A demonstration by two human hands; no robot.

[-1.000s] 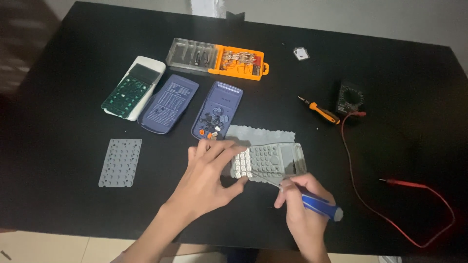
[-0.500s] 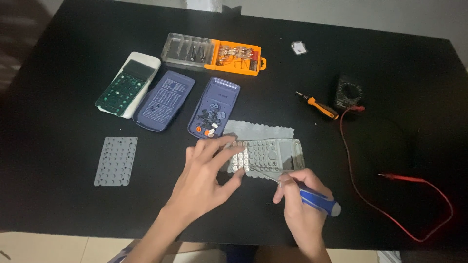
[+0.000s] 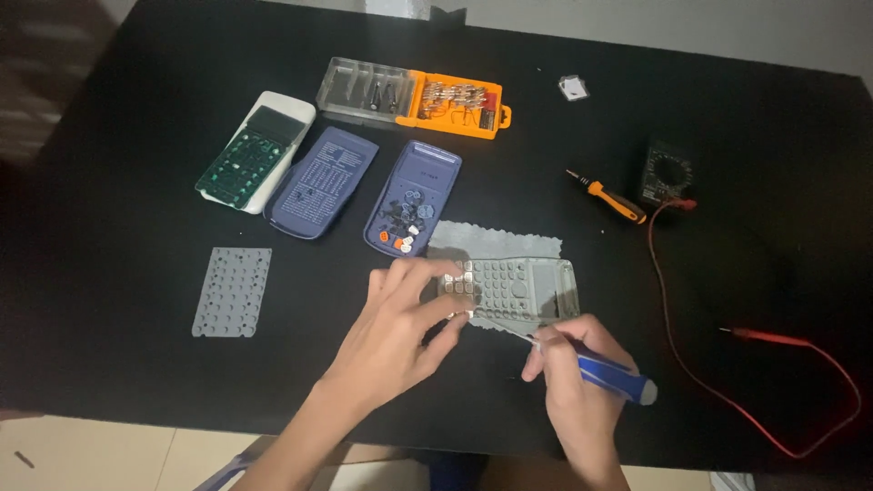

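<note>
Near the front edge of the black table (image 3: 109, 364), the left hand (image 3: 400, 318) presses its fingertips (image 3: 446, 273) on the left end of a grey calculator faceplate (image 3: 514, 289), pinning rather than grasping it. That faceplate lies flat on a grey cloth (image 3: 496, 241), near the table's middle. Just right of it, the right hand (image 3: 573, 373) is clenched around a blue-handled screwdriver (image 3: 609, 375), whose tip meets the faceplate's lower edge. Left of the hands lies a grey rubber keypad sheet (image 3: 232, 291), with bare table between. Behind sit a green circuit board in a white shell (image 3: 255, 150), two dark blue calculator shells (image 3: 323, 182), the right one holding loose buttons (image 3: 405, 223), and an orange bit case (image 3: 414, 95). Far right, a red probe lead (image 3: 673, 318) loops toward the table's front edge, near an orange screwdriver (image 3: 609, 195) and a multimeter (image 3: 664, 173).
</note>
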